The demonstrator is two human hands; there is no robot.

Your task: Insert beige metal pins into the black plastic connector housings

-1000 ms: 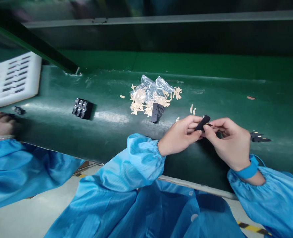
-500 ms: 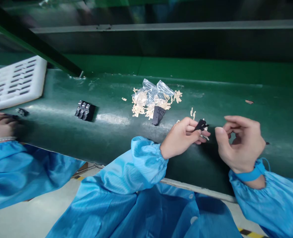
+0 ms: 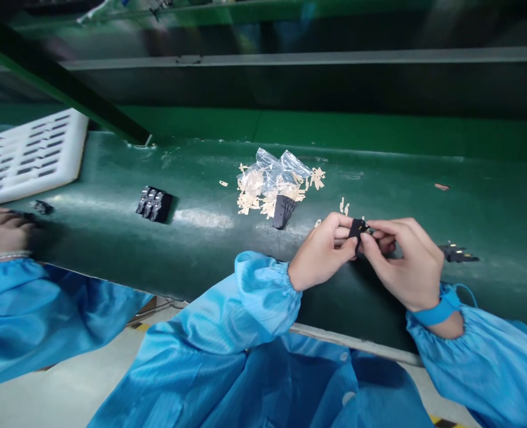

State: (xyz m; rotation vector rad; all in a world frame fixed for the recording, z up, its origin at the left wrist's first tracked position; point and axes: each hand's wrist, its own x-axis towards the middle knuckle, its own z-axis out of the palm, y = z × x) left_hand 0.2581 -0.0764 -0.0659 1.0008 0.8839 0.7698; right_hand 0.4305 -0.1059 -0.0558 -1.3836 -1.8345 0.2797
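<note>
**A:** Now that the right hand (image 3: 404,267) has come back in, what's different?

**B:** Its fingers were spread away from the work; now they've closed again, and its grip is clamped on a small black plastic connector with gold metal pins (image 3: 357,229).

**A:** And the left hand (image 3: 321,252)?

**B:** Its grip is clamped on the same connector from the other side, fingers curled. Between them, the two hands hide most of the piece, which is held up over the green-painted bench (image 3: 201,252), near its front edge.

**A:** How do the arms sit?

**B:** Both forearms angle inward, with the light-blue elasticated sleeves (image 3: 263,291) gathered at the wrists. A blue wrist strap (image 3: 437,312) circles the right wrist.

**A:** What's around them?

**B:** Beyond the hands, clear plastic bags (image 3: 281,166) lie among loose beige strips (image 3: 250,196), with a black comb-shaped part (image 3: 284,211) against the pile. A black block with metal contacts (image 3: 154,204) sits to the left, and a black-and-metal part (image 3: 457,254) lies to the right. At far left, a co-worker's hand (image 3: 0,232) rests near a white perforated plastic tray (image 3: 31,157).
</note>
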